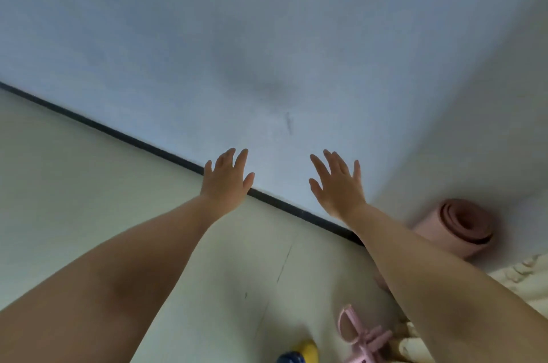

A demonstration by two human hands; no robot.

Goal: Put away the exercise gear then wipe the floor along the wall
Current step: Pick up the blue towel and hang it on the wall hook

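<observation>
Both hands spread, empty; rolled mat (462,226) beside right hand (338,187).

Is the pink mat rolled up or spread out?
Rolled up: the pink mat shows spiral layers at its end, lying by the wall. Neither hand touches it.

no readable text, labels, brands, numbers, signs anywhere

I see a pink mat (456,229), rolled up, lying on the floor (89,184) in the corner against the wall (267,36). A pink looped exerciser (363,336) lies on the floor near me, a blue-and-yellow object (299,353) just beside it.
</observation>
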